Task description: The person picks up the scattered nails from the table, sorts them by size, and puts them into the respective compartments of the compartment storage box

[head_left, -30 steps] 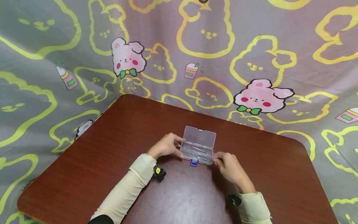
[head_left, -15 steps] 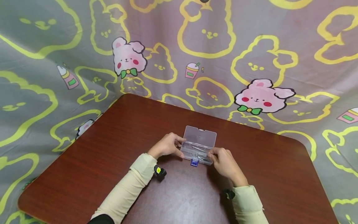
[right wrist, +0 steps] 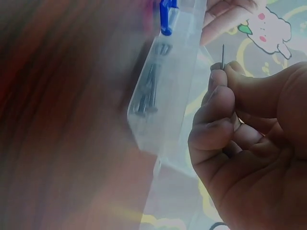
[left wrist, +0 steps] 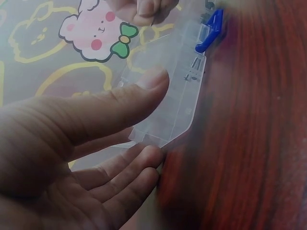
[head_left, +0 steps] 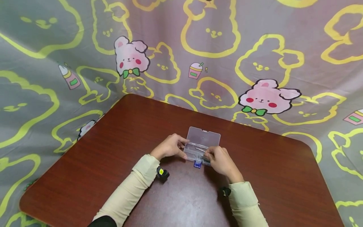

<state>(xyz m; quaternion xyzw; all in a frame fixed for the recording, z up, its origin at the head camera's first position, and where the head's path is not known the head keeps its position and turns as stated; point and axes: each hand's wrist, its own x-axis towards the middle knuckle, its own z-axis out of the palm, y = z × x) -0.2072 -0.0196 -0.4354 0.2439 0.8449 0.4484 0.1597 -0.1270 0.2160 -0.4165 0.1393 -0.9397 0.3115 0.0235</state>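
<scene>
A clear plastic box (head_left: 193, 151) lies on the table with its lid (head_left: 203, 136) tipped back and its blue latch (head_left: 197, 164) hanging at the front. My left hand (head_left: 170, 146) holds the box's left end, thumb at the front corner and fingers behind. Over the right part of the box, my right hand (head_left: 222, 160) pinches a thin, pointed metal pin (right wrist: 223, 56) between thumb and fingertips. In the right wrist view the pin's tip points up, while several dark metal pieces (right wrist: 149, 88) lie in the front compartment; their exact kind is blurred.
The brown table (head_left: 119, 126) has rounded corners. A grey curtain (head_left: 170, 28) with yellow outlines and pink rabbits hangs behind and beside it. Dark straps with small cameras (head_left: 162, 173) sit on both wrists.
My right hand has moved left from the box's right end to above its front compartment. The left hand and the box have stayed in place.
</scene>
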